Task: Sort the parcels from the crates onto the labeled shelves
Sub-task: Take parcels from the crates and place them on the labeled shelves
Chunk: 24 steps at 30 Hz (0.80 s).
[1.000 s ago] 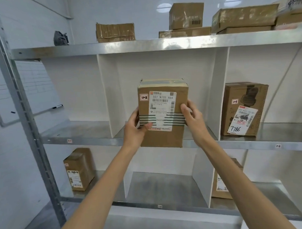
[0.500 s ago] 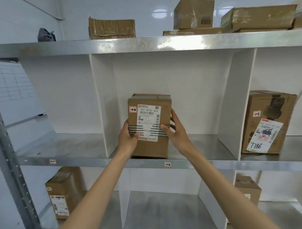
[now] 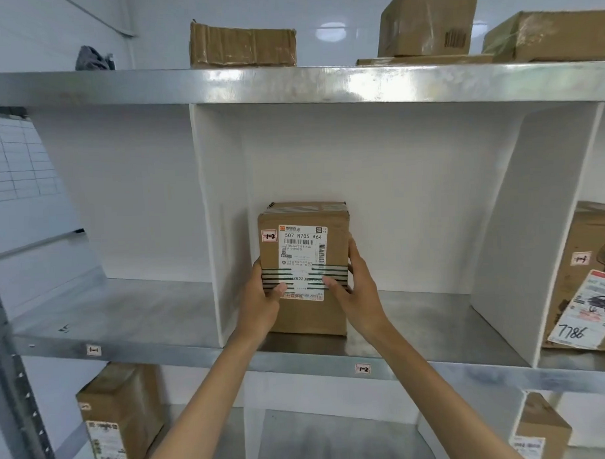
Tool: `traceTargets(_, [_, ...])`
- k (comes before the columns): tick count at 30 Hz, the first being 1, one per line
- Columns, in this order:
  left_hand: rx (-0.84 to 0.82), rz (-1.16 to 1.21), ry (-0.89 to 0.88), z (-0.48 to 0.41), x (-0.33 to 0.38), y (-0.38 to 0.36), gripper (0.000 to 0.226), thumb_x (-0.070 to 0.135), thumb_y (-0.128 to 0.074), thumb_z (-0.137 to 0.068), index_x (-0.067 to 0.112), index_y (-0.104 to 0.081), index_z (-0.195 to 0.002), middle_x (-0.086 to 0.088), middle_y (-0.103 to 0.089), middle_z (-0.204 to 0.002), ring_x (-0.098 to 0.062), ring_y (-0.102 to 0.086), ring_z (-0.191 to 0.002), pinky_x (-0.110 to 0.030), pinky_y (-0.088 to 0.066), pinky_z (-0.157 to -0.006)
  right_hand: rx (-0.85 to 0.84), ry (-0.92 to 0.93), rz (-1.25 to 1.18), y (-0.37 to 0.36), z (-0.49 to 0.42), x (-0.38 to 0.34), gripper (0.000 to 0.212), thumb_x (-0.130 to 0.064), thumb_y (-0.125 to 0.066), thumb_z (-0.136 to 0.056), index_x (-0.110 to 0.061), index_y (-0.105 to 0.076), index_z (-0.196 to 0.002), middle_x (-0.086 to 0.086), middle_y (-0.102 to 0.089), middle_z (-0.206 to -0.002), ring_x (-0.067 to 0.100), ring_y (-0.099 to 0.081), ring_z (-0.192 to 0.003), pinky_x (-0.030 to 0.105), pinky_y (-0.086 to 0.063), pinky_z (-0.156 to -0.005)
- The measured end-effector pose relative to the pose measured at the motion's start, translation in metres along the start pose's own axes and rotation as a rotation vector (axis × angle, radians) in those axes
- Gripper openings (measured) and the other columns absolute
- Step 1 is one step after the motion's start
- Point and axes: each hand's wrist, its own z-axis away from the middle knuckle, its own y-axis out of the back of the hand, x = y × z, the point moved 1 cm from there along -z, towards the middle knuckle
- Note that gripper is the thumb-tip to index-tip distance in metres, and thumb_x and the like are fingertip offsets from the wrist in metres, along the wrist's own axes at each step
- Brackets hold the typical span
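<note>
While both hands clasp it, left hand (image 3: pixel 262 299) and right hand (image 3: pixel 356 292) closed on its sides, the parcel (image 3: pixel 304 267) stands upright at frame centre, in the shelf (image 3: pixel 418 331) compartment tagged 1-2 (image 3: pixel 362 368).

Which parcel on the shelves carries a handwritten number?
The parcel in the right-hand bay of the middle shelf: its label reads 7786 in marker. No other parcel shows one.

Right-hand box (image 3: pixel 589 281) cut by frame edge, lower boxes' labels (image 3: pixel 108 442) blurred — unreadable
</note>
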Motion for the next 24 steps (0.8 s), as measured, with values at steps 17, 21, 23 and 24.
traceTargets(17, [0.007, -0.139, 0.059, -0.008, 0.003, 0.007, 0.066, 0.012, -0.058, -0.090, 0.012, -0.022, -0.144, -0.007, -0.039, -0.146, -0.023, -0.037, -0.135, -0.045, -0.035, -0.110, -0.045, -0.071, 0.030, -0.008, 0.001, -0.014, 0.091, -0.050, -0.054, -0.087, -0.026, 0.007, -0.151, -0.003, -0.019, -0.157, 0.019, -0.022, -0.143, 0.045, -0.020, -0.118])
traceTargets(21, [0.076, -0.222, -0.047, 0.019, 0.022, 0.012, 0.060, 0.016, -0.051, -0.092, 0.014, -0.022, -0.145, -0.007, -0.032, -0.149, -0.023, -0.032, -0.137, -0.044, -0.033, -0.112, 0.061, -0.125, 0.044, 0.004, 0.015, -0.032, 0.077, -0.040, -0.044, -0.097, -0.024, 0.008, -0.151, -0.004, -0.005, -0.160, 0.019, -0.006, -0.146, 0.033, -0.006, -0.116])
traceTargets(23, [0.091, -0.275, -0.127, 0.038, 0.031, 0.014, 0.060, 0.015, -0.049, -0.093, 0.013, -0.020, -0.146, -0.007, -0.028, -0.150, -0.021, -0.028, -0.139, -0.041, -0.029, -0.114, 0.148, -0.078, 0.044, 0.012, 0.029, -0.045, 0.070, -0.040, -0.041, -0.098, -0.027, 0.003, -0.151, -0.002, -0.011, -0.159, 0.018, -0.008, -0.145, 0.035, -0.008, -0.117])
traceTargets(24, [0.095, -0.286, -0.166, 0.049, 0.037, 0.016, 0.060, 0.015, -0.048, -0.094, 0.013, -0.019, -0.146, -0.005, -0.026, -0.151, -0.019, -0.027, -0.140, -0.037, -0.026, -0.116, 0.178, -0.048, 0.047, 0.015, 0.037, -0.052, 0.067, -0.040, -0.040, -0.098, -0.029, 0.000, -0.151, -0.001, -0.016, -0.157, 0.017, -0.010, -0.144, 0.037, -0.011, -0.118])
